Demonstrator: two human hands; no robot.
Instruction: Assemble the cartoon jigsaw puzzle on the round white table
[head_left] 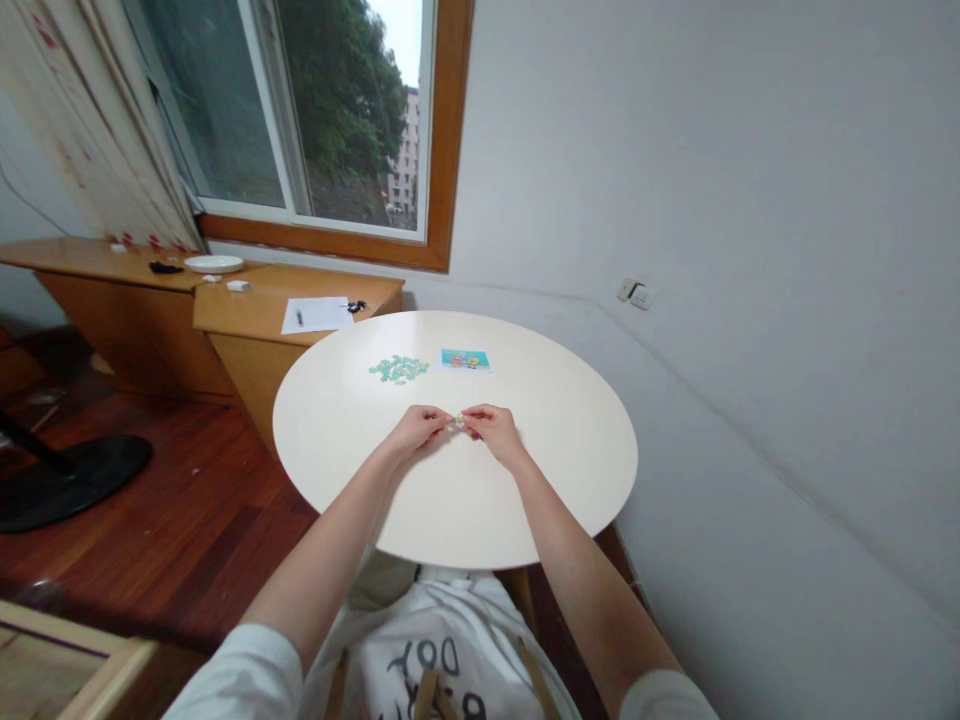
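Note:
Over the middle of the white round table (570, 460), my left hand (420, 428) and my right hand (491, 430) meet with fingertips pinched. Between them is a small light green and yellow puzzle piece (459, 420), gripped from both sides; the fingers partly cover it, and I cannot tell whether it is one piece or two joined. Beyond my left hand lies a loose heap of teal puzzle pieces (400, 369). A small teal picture card (465, 360) with cartoon figures lies flat to the right of the heap.
Behind the table at left, a wooden cabinet (300, 280) holds a white sheet of paper (318, 315), a white plate (214, 264) and a dark bunch of small objects (356, 306). A black round stand base (82, 480) rests on the floor. A wall (750, 250) runs along the right.

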